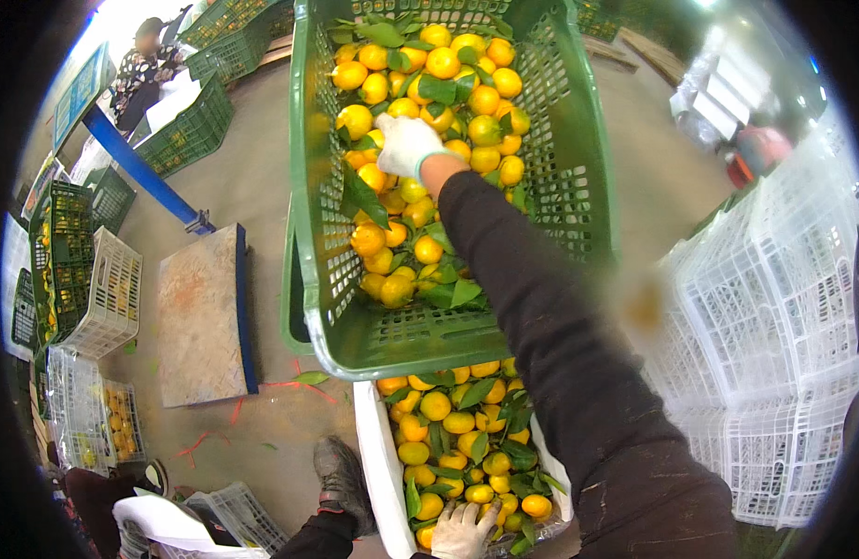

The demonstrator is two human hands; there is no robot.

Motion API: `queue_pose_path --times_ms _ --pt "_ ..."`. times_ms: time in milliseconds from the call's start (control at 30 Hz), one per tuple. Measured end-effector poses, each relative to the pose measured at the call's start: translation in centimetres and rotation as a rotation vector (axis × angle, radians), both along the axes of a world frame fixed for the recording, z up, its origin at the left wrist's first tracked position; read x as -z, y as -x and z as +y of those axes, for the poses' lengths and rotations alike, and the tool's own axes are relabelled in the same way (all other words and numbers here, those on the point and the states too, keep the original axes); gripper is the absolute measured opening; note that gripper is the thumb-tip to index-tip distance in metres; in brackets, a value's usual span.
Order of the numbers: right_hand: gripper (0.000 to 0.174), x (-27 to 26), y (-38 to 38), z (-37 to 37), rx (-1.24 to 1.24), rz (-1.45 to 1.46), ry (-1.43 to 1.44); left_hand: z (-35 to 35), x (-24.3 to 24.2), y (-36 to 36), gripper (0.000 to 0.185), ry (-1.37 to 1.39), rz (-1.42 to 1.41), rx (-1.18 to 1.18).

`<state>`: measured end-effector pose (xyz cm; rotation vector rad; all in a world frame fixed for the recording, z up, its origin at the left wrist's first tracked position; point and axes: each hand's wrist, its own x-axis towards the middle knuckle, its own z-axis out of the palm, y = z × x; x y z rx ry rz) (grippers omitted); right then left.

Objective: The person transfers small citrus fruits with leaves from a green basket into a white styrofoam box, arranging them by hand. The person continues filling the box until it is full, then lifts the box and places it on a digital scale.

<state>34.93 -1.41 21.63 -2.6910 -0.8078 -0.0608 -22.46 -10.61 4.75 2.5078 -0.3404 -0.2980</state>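
Note:
My right hand (410,148), in a white glove, reaches into a large green plastic crate (401,356) and rests on orange-yellow citrus fruits (443,63) with green leaves. Its fingertips are hard to make out, so I cannot tell whether it grips a fruit. Below the green crate stands a box with a white lining (384,475), filled with more leafy citrus fruits (436,405). My left hand (464,531), also gloved, lies with spread fingers on the fruits at the near end of this box.
White plastic crates (758,419) are stacked at the right. A platform scale (198,314) with a blue post (139,164) stands at the left, near fruit-filled crates (69,258). A person (139,70) sits at the upper left; another person's leg (94,496) shows at the lower left.

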Motion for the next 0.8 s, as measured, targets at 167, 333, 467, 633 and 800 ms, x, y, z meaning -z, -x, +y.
queue_pose_path --times_ms 167,333,467,633,800 --pt "0.059 0.3 3.3 -3.8 -0.077 -0.032 0.026 0.5 -0.1 -0.7 0.054 -0.173 0.009 0.123" --pt "0.046 -1.0 18.3 -14.3 -0.172 0.568 -0.581 0.6 0.3 0.4 0.063 -0.018 -0.146 0.029" --pt "0.065 1.2 33.1 -21.8 -0.201 0.909 -0.632 0.4 0.1 1.2 0.057 -0.081 -0.170 0.172" --pt "0.059 7.8 42.2 -27.5 0.248 1.683 -0.975 -0.2 -0.1 0.9 0.055 -0.043 -0.203 0.084" --pt "0.026 13.4 44.8 -28.8 0.059 1.055 -0.535 -0.5 0.4 1.1 0.048 -0.048 -0.177 0.027"
